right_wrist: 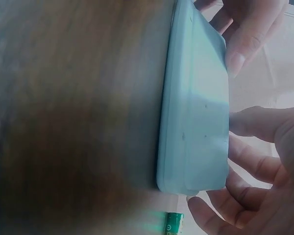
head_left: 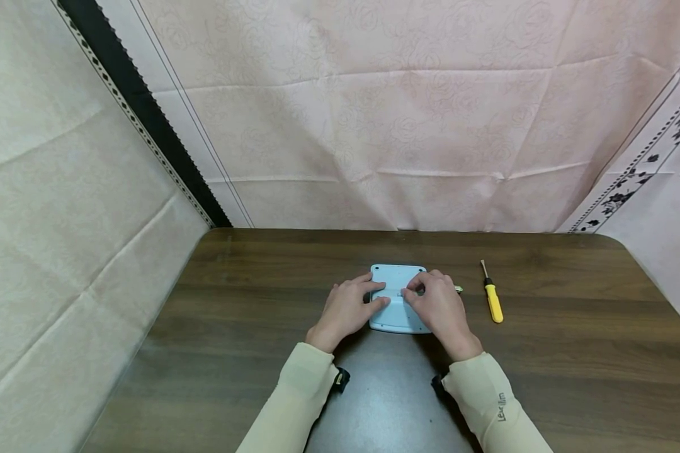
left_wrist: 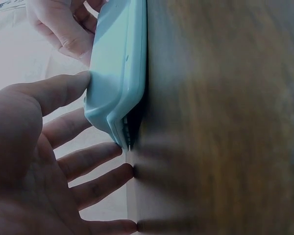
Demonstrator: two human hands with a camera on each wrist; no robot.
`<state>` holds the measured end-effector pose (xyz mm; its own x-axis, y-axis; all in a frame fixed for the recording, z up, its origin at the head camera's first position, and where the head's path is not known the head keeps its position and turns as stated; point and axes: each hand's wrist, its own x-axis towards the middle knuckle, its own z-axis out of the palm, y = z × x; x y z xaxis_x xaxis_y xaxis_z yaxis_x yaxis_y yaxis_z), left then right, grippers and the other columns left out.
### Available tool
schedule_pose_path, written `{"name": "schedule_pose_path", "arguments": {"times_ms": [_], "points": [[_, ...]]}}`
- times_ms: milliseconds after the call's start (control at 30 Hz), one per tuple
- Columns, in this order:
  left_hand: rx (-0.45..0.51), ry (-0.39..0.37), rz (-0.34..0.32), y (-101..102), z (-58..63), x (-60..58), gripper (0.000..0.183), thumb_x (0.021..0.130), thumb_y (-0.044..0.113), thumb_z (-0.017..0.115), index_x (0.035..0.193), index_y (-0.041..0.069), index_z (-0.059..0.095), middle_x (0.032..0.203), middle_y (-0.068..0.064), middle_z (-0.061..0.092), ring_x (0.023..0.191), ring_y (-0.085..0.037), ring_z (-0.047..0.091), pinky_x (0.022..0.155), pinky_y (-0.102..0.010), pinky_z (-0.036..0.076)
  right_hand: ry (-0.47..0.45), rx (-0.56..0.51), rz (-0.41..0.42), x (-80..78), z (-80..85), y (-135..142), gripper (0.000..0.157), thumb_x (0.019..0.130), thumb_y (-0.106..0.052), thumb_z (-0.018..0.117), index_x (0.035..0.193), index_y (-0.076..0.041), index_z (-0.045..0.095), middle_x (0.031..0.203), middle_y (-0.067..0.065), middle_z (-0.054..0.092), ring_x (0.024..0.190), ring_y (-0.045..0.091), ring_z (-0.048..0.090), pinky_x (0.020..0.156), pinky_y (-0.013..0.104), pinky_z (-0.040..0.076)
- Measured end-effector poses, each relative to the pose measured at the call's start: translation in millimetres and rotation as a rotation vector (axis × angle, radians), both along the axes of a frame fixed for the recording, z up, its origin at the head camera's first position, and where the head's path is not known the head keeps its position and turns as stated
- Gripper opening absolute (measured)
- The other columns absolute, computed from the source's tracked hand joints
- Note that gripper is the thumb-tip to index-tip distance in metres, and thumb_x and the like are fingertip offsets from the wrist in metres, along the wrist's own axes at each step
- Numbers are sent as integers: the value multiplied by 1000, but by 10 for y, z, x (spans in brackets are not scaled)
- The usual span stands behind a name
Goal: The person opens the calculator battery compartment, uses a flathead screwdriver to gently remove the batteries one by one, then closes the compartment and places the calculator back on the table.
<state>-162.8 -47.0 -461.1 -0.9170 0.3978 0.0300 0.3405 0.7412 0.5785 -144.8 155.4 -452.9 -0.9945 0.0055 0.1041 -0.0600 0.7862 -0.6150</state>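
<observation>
A light-blue flat plastic case (head_left: 395, 319), with small screw holes in its upward face, lies on the table. My left hand (head_left: 348, 309) is at its left side, thumb on the face and fingers spread along the edge; in the left wrist view the lower fingertips reach the tabletop. My right hand (head_left: 441, 305) is bent over the right half, thumb and index finger together at the middle of the face. Whether they pinch a small part there I cannot tell. Beside the case, partly behind my right hand, lies a green battery (right_wrist: 174, 223).
A screwdriver (head_left: 493, 302) with a yellow handle lies to the right of my right hand, its tip pointing away. The wooden table (head_left: 249, 352) ends at a far edge against a hanging pale cloth (head_left: 408, 126), with more cloth at both sides.
</observation>
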Motion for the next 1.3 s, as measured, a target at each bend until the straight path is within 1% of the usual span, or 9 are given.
{"name": "schedule_pose_path", "arguments": {"times_ms": [233,467,600,700,800,933,1000,1100,1300], "points": [[1,-3,1,6,-14,-10,43,106,40,68,144,20,70,160,-10,52,148,-31,47,118,-70,27,-16,-8,-3,0,6,21,13,97,-14,78,101,-1,77,109,17,67,104,37,56,84,53,53],[72,-31,41,14,-15,-4,45,106,38,68,145,17,68,158,-9,54,146,-29,49,117,-54,40,-74,-15,9,32,99,92,22,98,-14,77,110,4,74,113,21,66,96,34,60,85,51,57],[163,6,96,5,0,-8,39,106,31,69,141,13,71,145,-10,65,132,-28,61,109,-50,49,-138,-24,9,43,161,164,30,99,-16,76,115,8,69,112,23,64,91,32,60,83,49,57],[259,-7,147,-9,0,-19,34,106,24,69,137,11,72,134,-9,71,116,-24,68,99,-45,56,-202,-38,15,39,176,222,36,100,-20,75,120,9,66,111,23,64,91,33,60,80,47,56],[374,-104,192,-21,-10,-33,33,106,21,68,136,10,72,130,-8,72,102,-21,70,86,-40,60,-267,-55,15,29,164,261,42,102,-24,73,126,9,62,113,23,65,93,33,60,79,45,57],[535,-277,226,-24,-19,-35,33,106,14,66,138,7,71,135,-11,69,101,-21,69,74,-35,63,-336,-110,4,9,134,284,48,104,-26,71,134,9,56,123,25,62,90,30,63,74,39,60],[594,-336,232,-27,-21,-31,34,105,9,65,138,5,70,138,-12,67,105,-22,68,73,-35,64,-361,-142,3,-5,123,294,51,104,-26,70,137,10,54,127,28,60,90,30,65,71,38,62],[635,-377,233,-45,-29,-32,35,104,1,63,138,5,70,139,-14,65,102,-23,69,74,-35,64,-388,-185,0,-27,107,304,53,105,-26,70,140,9,51,131,29,57,92,31,65,70,36,63],[637,-418,249,-83,-43,-54,35,102,-7,63,130,8,75,131,-13,68,98,-21,72,77,-33,63,-393,-240,14,-38,108,316,55,106,-27,69,144,9,51,133,30,56,95,32,66,72,37,63]]}}
